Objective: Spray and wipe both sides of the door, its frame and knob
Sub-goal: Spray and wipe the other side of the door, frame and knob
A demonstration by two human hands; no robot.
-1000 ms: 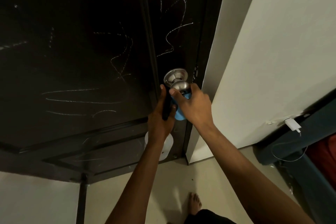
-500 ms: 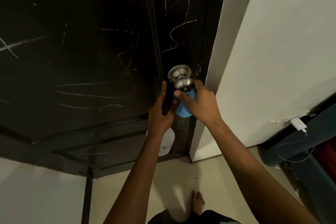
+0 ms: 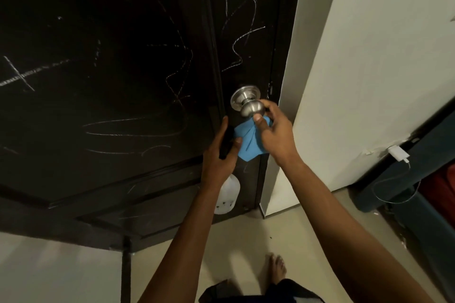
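Head view looks down the dark door (image 3: 103, 61), whose panel is covered in pale chalky scribbles across its left and middle parts. Further right, the left hand (image 3: 221, 152) grips the black trigger head of a spray bottle (image 3: 227, 194); the translucent white body hangs below the wrist, close against the door's lower panel. Just to the right of that hand, a blue cloth (image 3: 247, 141) hangs bunched under the brushed-metal knob (image 3: 251, 107), which stands near the door's closing edge. The right hand (image 3: 275, 130) pinches the cloth against the underside of the knob, thumb forward, fingers curled round the far side. Beyond it run the dark frame (image 3: 283, 39), then a white wall (image 3: 369, 81), and at far right a white charger (image 3: 398, 154) with its cable trailing down some dark furniture.

The step in hand looks to be wiping the knob. To do it well, the cloth should wrap right round the ball, not only beneath it, and the hand should twist back and forth so the neck and the round rose plate behind get rubbed too. The bottle hand is best kept clear and off the trigger, or it may spray the cloth hand. The scribbles on the panel remain to be dealt with.
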